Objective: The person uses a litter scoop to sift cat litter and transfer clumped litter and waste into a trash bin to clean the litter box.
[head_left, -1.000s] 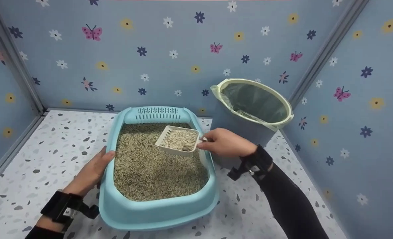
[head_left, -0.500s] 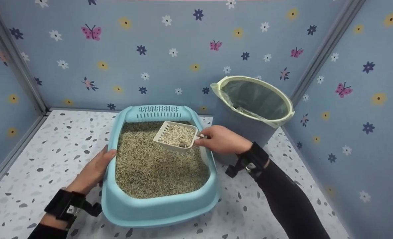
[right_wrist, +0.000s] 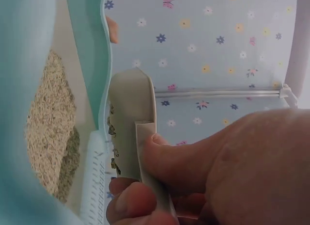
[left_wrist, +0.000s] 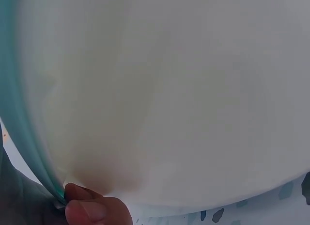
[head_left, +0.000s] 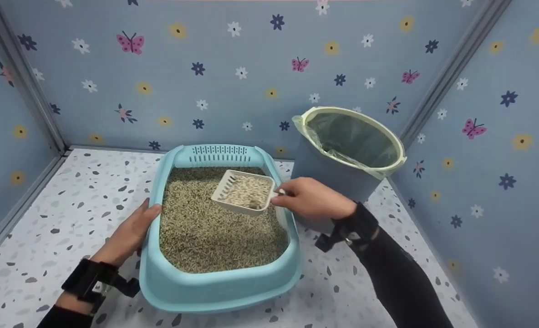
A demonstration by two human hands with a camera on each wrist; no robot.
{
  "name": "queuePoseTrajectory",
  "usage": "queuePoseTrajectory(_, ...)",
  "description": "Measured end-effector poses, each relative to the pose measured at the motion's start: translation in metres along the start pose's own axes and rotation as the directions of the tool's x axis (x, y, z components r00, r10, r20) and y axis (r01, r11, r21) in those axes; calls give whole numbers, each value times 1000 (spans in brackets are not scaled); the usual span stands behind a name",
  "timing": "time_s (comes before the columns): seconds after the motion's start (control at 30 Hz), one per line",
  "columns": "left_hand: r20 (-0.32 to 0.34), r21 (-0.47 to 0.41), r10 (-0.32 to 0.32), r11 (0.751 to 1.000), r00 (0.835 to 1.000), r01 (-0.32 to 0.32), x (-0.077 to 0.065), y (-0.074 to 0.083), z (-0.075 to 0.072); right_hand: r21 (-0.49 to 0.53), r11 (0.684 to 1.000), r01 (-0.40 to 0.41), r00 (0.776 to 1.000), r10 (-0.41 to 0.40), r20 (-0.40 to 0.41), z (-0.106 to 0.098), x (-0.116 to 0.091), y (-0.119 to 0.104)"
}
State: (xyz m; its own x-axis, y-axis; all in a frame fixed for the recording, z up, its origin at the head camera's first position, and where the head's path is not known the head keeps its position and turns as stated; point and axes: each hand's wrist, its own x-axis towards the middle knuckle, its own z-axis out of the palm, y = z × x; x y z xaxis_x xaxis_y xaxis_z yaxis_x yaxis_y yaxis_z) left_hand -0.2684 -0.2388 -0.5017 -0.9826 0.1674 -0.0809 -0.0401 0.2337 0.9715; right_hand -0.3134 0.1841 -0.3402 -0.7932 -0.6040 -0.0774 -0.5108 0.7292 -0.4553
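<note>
My right hand (head_left: 315, 198) grips the short handle of a white slotted litter scoop (head_left: 237, 209), thumb along the handle in the right wrist view. The scoop hangs over the right half of a light blue litter box (head_left: 219, 291), loaded with pale pellets and one darker clump near the handle. Beige-brown pellet litter (head_left: 215, 241) covers the floor of the box. At the box's left side, my left hand (head_left: 130, 230) holds the rim, thumb on top. Its fingertips (left_wrist: 92, 210) curl under the edge in the left wrist view.
A grey bin (head_left: 310, 155) with a cream rim and a clear liner stands behind and right of the litter box. Blue flowered panels (head_left: 233, 54) close off the back and both sides. The speckled white surface (head_left: 51, 214) runs under everything.
The scoop shifts slightly left and up, then back right, still loaded over the box. My left hand keeps its hold on the rim.
</note>
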Motion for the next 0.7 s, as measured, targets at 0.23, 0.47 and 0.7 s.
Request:
queuePoseTrajectory(0.23,-7,23,14,1000,1000,-14,2,-1,3,34,999,33,999,-34,17,8,4,-1)
queuePoseTrajectory(0.47,-14,58,7,998,1000,-6,2,4,2,1,999,-38,999,38,9,-1,-28,19)
queuePoseTrajectory(0.7,-28,45,-1,999,1000,3,0,0,0,23,998,51,998,-52,45,12,18,2)
